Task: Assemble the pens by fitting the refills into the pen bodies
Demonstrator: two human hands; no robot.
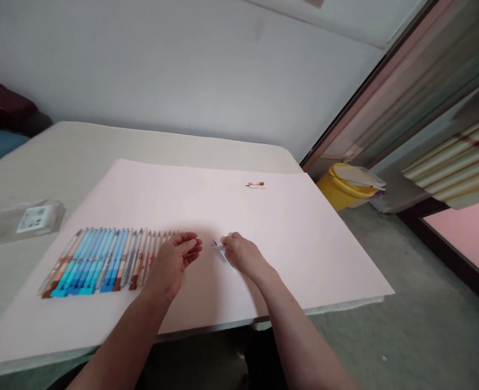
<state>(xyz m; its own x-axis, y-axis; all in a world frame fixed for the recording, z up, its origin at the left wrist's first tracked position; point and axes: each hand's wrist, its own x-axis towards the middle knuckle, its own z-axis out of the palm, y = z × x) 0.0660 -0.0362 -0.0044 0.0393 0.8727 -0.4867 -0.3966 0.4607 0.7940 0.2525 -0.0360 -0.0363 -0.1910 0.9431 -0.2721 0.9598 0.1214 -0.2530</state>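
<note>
My right hand (241,253) is closed on a small pale pen part (219,247), whose thin dark tip points up and to the left. The fingers hide the rest of that part. To its left hovers my left hand (178,255), with loosely curled fingers a little apart and nothing visible in them. Beside and partly behind that hand lies a row of several pens (101,257) in blue, brown, orange and clear colours. Further back on the pink sheet (174,189) are a short brown-ended pen piece (256,184) and a slim pale piece with it.
A clear plastic bag (4,225) with a white label lies at the left on the pale table (89,141). A white wall (174,65) rises behind the table. On the floor to the right stands a yellow bucket (337,187), near pale curtains (459,157).
</note>
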